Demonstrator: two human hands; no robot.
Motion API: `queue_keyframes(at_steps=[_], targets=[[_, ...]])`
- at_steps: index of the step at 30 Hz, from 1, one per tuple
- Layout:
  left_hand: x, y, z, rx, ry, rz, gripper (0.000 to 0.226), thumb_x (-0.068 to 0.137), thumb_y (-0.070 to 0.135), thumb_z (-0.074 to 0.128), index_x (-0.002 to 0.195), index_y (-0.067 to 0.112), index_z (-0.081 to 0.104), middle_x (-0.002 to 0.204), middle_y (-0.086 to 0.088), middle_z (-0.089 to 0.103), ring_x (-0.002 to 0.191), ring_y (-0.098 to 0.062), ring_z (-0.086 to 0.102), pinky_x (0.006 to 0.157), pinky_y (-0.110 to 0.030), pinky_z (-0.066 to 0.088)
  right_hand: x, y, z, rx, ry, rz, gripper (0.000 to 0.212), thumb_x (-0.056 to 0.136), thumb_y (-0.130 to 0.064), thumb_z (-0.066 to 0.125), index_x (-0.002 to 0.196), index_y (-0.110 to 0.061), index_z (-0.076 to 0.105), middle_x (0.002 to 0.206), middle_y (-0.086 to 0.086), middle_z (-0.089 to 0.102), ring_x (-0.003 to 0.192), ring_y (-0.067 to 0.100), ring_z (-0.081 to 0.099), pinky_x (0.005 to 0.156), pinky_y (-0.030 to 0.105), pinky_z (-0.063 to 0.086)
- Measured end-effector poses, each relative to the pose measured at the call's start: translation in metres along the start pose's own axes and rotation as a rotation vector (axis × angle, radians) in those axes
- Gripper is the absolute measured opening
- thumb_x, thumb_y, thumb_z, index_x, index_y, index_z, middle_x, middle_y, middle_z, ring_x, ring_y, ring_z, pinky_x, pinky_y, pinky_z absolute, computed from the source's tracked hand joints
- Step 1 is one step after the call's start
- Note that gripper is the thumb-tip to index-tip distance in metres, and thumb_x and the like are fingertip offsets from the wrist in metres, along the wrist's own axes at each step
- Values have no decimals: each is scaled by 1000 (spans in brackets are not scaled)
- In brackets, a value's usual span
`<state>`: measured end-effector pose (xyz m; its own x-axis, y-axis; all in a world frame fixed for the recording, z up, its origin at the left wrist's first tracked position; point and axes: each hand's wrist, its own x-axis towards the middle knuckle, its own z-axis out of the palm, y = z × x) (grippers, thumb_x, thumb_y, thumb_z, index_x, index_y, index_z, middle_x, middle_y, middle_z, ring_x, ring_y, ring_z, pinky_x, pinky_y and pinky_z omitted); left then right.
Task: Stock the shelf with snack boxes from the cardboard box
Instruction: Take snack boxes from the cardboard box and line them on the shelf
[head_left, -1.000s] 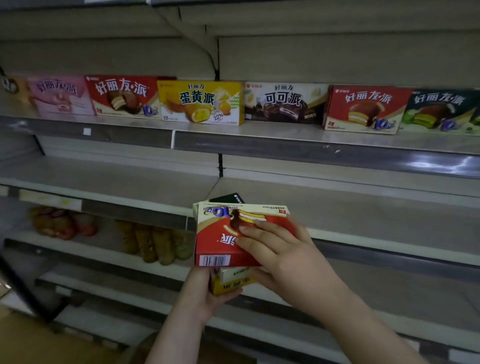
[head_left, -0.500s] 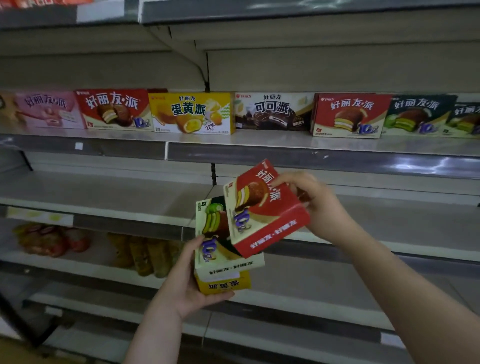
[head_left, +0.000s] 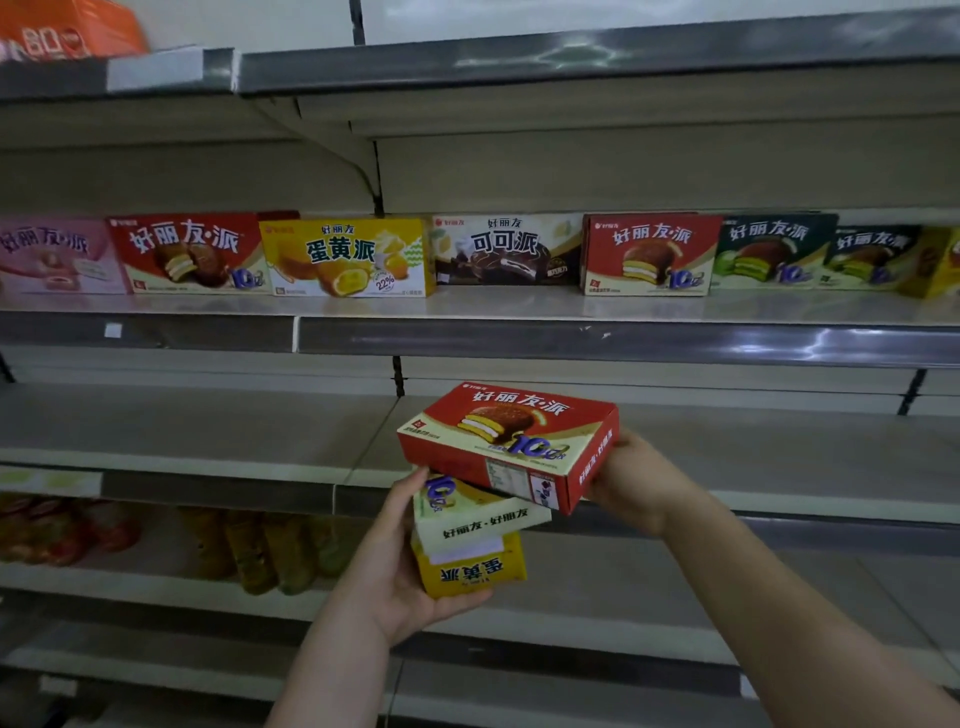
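Your right hand (head_left: 636, 480) grips the red box (head_left: 511, 441) by its end, face up, probably so it can go straight onto a shelf. Your left hand (head_left: 400, 566) clamps the pale green box (head_left: 480, 514) and yellow box (head_left: 475, 569) just below the red box as reserve stock. The middle shelf (head_left: 208, 426) behind the red box is bare; the row of boxes (head_left: 348, 257) above it has gaps. Nothing blocks your reach.

Bare middle shelf (head_left: 208, 421) ahead; box row (head_left: 509, 252) along the shelf above.
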<state>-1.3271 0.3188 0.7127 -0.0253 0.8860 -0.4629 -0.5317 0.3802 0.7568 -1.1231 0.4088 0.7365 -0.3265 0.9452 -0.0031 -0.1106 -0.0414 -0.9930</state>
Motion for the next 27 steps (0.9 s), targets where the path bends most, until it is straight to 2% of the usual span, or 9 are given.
queue_keyframes(at_steps=[3, 6, 8, 12, 18, 21, 24, 25, 27], targets=[[5, 0, 6, -3, -3, 33, 56, 71, 58, 64, 108, 16, 69, 96, -19, 74, 100, -41, 64, 94, -58, 45, -16, 1, -6, 446, 149, 260, 37, 101, -29, 43, 118, 0, 56, 94, 14, 68, 81, 22, 63, 59, 27, 54], [10, 2, 12, 20, 7, 84, 58, 69, 58, 67, 110, 18, 68, 98, -15, 74, 103, -38, 64, 97, -59, 44, -27, -9, -5, 452, 141, 314, 63, 90, -61, 45, 112, -4, 59, 92, 13, 67, 82, 24, 61, 61, 29, 52], [10, 3, 17, 85, -4, 119, 61, 64, 59, 68, 111, 20, 67, 97, -13, 75, 103, -36, 64, 98, -58, 44, -28, -20, 0, 294, 149, 295, 55, 85, -57, 57, 109, -7, 61, 87, 11, 69, 78, 22, 65, 59, 29, 53], [5, 7, 21, 159, -48, 134, 57, 64, 59, 65, 104, 19, 68, 90, -14, 75, 100, -37, 65, 97, -58, 44, -28, -44, 0, 132, 188, 262, 29, 85, -27, 70, 102, -7, 60, 75, 8, 71, 66, 18, 66, 49, 26, 52], [-5, 18, -7, 359, -139, 69, 60, 63, 56, 64, 106, 14, 71, 96, -20, 73, 96, -37, 68, 80, -50, 55, -40, -53, -7, 1, 165, 243, 22, 85, -28, 68, 97, -11, 63, 80, 6, 71, 69, 15, 65, 56, 25, 51], [-15, 31, -24, 412, -195, 117, 70, 53, 54, 81, 108, 12, 69, 101, -22, 72, 97, -39, 67, 82, -53, 55, -55, -55, -1, 14, 150, 171, 33, 75, -29, 71, 101, -8, 65, 90, 11, 73, 73, 18, 68, 64, 28, 55], [-29, 55, -24, 441, -319, 240, 98, 19, 57, 90, 105, 13, 69, 100, -20, 73, 81, -30, 72, 65, -43, 60, -67, -64, 6, 137, 153, -2, 40, 71, -27, 67, 103, -3, 62, 83, 11, 72, 66, 18, 68, 59, 25, 54], [-35, 66, -19, 467, -343, 303, 99, 17, 56, 90, 105, 15, 69, 98, -17, 74, 77, -27, 72, 60, -39, 60, -70, -70, 9, 207, 141, -54, 41, 71, -26, 64, 103, -1, 60, 81, 11, 72, 65, 19, 69, 58, 23, 52], [-43, 92, 2, 517, -358, 423, 87, 34, 52, 83, 112, 19, 64, 97, -11, 75, 78, -24, 73, 59, -38, 60, -74, -86, 11, 325, 128, -123, 37, 70, -24, 63, 99, -1, 58, 77, 11, 72, 62, 20, 71, 61, 21, 47]])
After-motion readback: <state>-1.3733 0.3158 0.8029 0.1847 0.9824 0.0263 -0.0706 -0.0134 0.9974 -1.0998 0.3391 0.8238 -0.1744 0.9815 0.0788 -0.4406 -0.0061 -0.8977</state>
